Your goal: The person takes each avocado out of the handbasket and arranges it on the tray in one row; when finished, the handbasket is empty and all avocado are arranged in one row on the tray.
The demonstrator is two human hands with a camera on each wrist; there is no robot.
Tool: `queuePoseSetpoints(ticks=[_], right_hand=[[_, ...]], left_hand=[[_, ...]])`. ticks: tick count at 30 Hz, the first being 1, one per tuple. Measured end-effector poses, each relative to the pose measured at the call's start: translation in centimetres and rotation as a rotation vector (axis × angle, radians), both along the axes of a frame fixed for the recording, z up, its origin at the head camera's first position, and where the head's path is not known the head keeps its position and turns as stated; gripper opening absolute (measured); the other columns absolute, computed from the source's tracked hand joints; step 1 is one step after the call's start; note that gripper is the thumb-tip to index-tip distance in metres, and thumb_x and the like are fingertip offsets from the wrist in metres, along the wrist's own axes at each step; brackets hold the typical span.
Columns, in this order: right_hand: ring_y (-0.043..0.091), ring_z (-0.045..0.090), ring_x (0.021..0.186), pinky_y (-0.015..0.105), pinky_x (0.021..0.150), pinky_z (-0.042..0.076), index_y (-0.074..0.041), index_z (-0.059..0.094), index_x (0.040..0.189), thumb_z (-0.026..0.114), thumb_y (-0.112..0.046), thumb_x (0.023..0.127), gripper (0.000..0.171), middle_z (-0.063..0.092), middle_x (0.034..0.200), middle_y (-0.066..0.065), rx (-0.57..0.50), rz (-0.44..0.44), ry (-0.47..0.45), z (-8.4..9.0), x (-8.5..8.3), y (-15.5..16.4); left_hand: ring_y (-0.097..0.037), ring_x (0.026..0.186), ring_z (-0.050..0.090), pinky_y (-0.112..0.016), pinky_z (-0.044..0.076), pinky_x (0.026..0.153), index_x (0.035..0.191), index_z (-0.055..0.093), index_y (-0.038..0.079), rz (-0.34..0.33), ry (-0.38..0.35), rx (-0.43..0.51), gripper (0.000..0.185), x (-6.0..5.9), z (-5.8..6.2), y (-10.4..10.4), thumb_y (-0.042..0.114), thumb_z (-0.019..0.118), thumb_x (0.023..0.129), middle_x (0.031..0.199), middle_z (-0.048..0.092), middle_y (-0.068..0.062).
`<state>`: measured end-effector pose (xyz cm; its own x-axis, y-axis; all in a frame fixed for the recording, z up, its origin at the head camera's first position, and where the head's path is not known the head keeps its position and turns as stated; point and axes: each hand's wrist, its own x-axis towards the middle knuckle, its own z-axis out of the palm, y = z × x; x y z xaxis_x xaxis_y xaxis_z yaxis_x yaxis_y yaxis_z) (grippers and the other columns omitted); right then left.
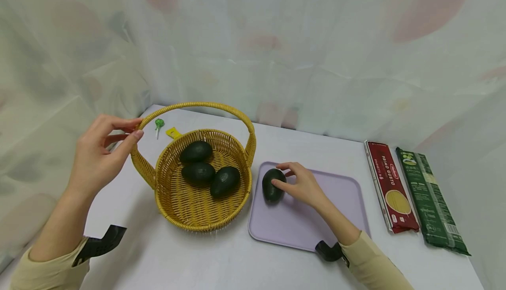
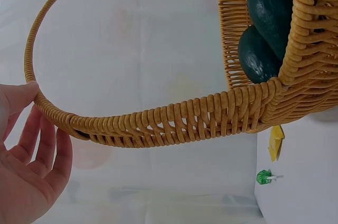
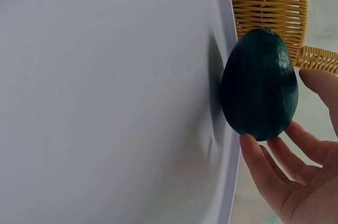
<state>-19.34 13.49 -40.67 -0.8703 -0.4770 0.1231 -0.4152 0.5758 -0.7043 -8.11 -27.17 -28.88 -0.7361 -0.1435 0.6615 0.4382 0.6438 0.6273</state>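
Left hand (image 1: pixel 99 151) pinches basket (image 1: pixel 203 180) handle | right hand (image 1: pixel 302 184), fingers loose, touches avocado (image 1: pixel 272 185) on tray (image 1: pixel 348 189) | next: likely needs a firm grasp

The setting is a staged recording booth, not a working kitchen: translucent patterned curtains (image 1: pixel 316 39) enclose a white counter (image 1: pixel 221 259) on all visible sides. Grocery props occupy it: a wicker basket (image 1: pixel 166 202), spaghetti packets (image 1: pixel 391 186).

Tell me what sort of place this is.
Probably a staged tabletop set, not a real kitchen: a white table closed in by pale hanging sheeting, with groceries laid out neatly, namely a wicker basket of avocados, a lilac tray and two spaghetti packs.
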Motion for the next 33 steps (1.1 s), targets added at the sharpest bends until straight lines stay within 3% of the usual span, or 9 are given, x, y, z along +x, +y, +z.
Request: queuePoseSetpoints(ticks=[18, 21, 27, 33], right_hand=[[0.025, 0.064, 0.105, 0.048, 0.089, 0.051, -0.013, 0.065, 0.122, 0.077, -0.034, 0.085, 0.044, 0.062, 0.122, 0.004, 0.014, 0.003, 0.040, 0.3, 0.2, 0.0], [0.024, 0.064, 0.102, 0.046, 0.085, 0.053, -0.014, 0.068, 0.118, 0.076, -0.030, 0.086, 0.037, 0.064, 0.117, 0.002, -0.021, -0.026, 0.069, 0.5, 0.3, 0.0], [0.015, 0.065, 0.091, 0.032, 0.067, 0.058, -0.017, 0.073, 0.101, 0.072, -0.016, 0.089, 0.012, 0.069, 0.099, -0.004, -0.148, -0.042, 0.105, 1.8, 0.4, -0.3], [0.009, 0.064, 0.092, 0.031, 0.072, 0.057, -0.021, 0.073, 0.100, 0.070, -0.018, 0.091, 0.010, 0.070, 0.097, -0.009, -0.151, 0.018, 0.038, 3.7, 0.6, -1.0]], left_hand=[[-0.006, 0.094, 0.057, -0.008, 0.047, 0.079, 0.105, 0.067, -0.008, -0.004, 0.001, -0.009, 0.026, 0.2, 0.0, 0.0, -0.015, 0.068, 0.081, 0.104, 0.060, 0.008], [-0.006, 0.094, 0.057, -0.008, 0.047, 0.079, 0.105, 0.067, -0.008, 0.000, 0.002, -0.014, 0.026, 0.2, 0.1, 0.0, -0.016, 0.068, 0.080, 0.104, 0.060, 0.009], [-0.006, 0.094, 0.057, -0.008, 0.046, 0.079, 0.105, 0.067, -0.009, 0.005, 0.012, -0.023, 0.026, 0.2, 0.1, 0.1, -0.017, 0.068, 0.080, 0.105, 0.060, 0.009], [-0.005, 0.092, 0.057, -0.008, 0.047, 0.077, 0.103, 0.067, -0.008, 0.010, 0.032, -0.042, 0.028, 0.0, 0.3, 0.5, -0.018, 0.070, 0.077, 0.105, 0.061, 0.009]])
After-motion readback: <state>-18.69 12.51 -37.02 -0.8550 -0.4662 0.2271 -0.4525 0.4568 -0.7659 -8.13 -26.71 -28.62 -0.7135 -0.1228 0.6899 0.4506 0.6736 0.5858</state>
